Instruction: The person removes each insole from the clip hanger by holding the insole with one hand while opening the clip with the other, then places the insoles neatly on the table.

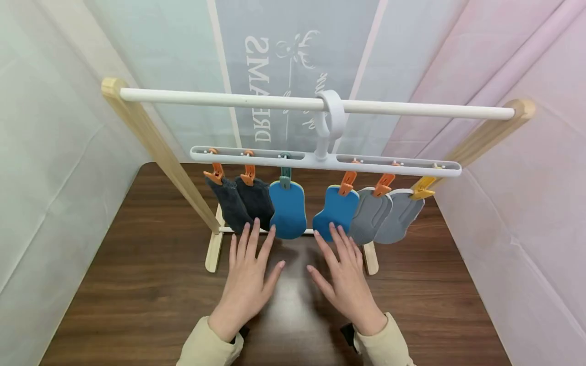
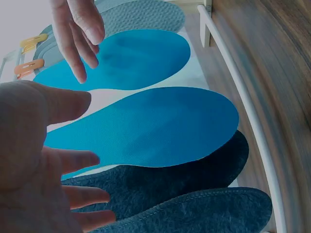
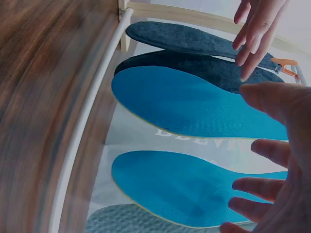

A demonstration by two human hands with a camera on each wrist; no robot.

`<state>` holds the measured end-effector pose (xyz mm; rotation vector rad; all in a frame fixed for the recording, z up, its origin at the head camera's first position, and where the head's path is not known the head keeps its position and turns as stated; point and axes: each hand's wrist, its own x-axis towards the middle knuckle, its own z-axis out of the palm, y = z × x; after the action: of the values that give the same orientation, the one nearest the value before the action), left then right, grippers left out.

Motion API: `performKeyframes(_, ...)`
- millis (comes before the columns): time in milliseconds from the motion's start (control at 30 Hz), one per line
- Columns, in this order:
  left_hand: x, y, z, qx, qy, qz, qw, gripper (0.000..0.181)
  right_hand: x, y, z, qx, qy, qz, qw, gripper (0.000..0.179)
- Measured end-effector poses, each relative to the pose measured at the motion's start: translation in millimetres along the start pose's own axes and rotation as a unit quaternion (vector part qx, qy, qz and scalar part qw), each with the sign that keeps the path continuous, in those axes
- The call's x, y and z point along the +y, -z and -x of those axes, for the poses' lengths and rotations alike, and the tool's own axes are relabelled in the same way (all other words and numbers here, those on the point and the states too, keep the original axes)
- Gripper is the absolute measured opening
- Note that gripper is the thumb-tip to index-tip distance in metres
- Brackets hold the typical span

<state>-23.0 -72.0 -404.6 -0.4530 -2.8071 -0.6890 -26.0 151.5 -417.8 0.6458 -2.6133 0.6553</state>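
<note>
My left hand is spread, fingers straight, in front of two dark fuzzy insoles and the left blue insole. Opposite it, my right hand is spread before the right blue insole, with two grey insoles alongside. Neither hand holds anything; whether fingertips touch the insoles I cannot tell. All the insoles hang by clips from a white hanger: orange clips, a teal clip and a yellow clip. In the left wrist view the blue insole hangs beyond the fingers.
The hanger's hook loops over the white rod of a wooden rack. A lower white bar runs near the brown wood-grain tabletop. Behind hangs a printed curtain, with pale fabric walls at both sides.
</note>
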Motion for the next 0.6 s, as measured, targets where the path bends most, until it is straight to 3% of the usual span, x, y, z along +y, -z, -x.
performKeyframes(200,-13.4,6.8,-2.4,0.117,-0.029,0.019,0.9925,0.055,-8.7,1.6,-14.2,0.024,0.023,-0.037,0.9988,0.058)
performKeyframes(333,-21.4,10.7,-5.8,0.18,-0.016,0.051,0.9822,0.052,-15.5,3.9,-22.4,0.022,0.034,-0.084,0.9956,0.048)
performKeyframes(433,-28.1,14.8,-9.3,0.207,0.01,0.078,0.9752,0.054,-21.2,4.4,-27.8,0.009,0.036,-0.124,0.9916,0.041)
performKeyframes(600,-38.9,21.3,-17.4,0.22,0.043,0.107,0.9686,0.062,-27.0,1.2,-32.9,0.01,0.04,-0.149,0.988,0.039)
